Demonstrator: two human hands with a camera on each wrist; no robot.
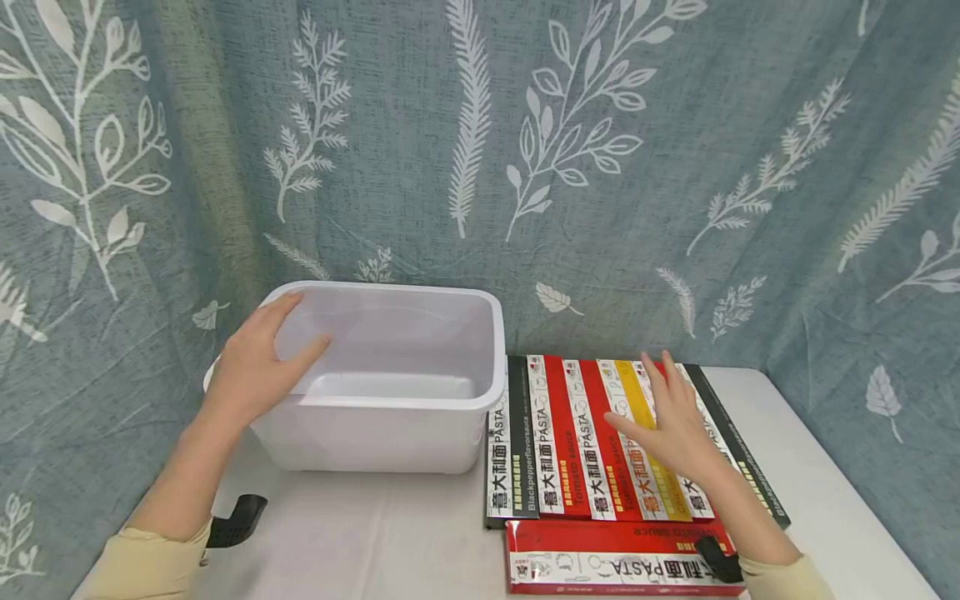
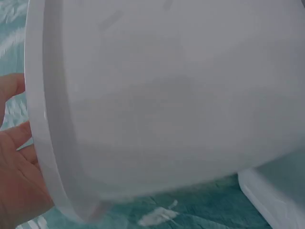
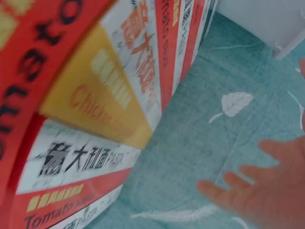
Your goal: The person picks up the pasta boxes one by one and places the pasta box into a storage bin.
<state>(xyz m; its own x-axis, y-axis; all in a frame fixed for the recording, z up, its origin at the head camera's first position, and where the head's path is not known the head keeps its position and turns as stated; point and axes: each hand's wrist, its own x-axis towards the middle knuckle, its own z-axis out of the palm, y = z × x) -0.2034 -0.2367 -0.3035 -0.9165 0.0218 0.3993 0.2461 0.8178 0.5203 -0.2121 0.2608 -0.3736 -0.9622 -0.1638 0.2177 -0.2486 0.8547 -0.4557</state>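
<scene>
A white plastic bin (image 1: 375,437) stands on the table at the left, its inside bare where it shows. My left hand (image 1: 258,358) is at the bin's left side, thumb and fingers spread by the rim; whether it touches is unclear. In the left wrist view, fingers (image 2: 19,136) show beside the bin's rim (image 2: 40,114). Over the right part of a row of pasta boxes (image 1: 551,450), my right hand (image 1: 675,421) is spread, holding nothing. A red tomato-sauce pasta box (image 1: 585,537) lies crosswise in front of the row. A yellow chicken-labelled box (image 3: 102,93) shows in the right wrist view.
A blue-green curtain (image 1: 420,192) with white leaf prints hangs behind and around the white table (image 1: 405,533). The row of boxes sits close against the bin's right side. Dark straps with camera mounts (image 1: 238,521) are on both wrists.
</scene>
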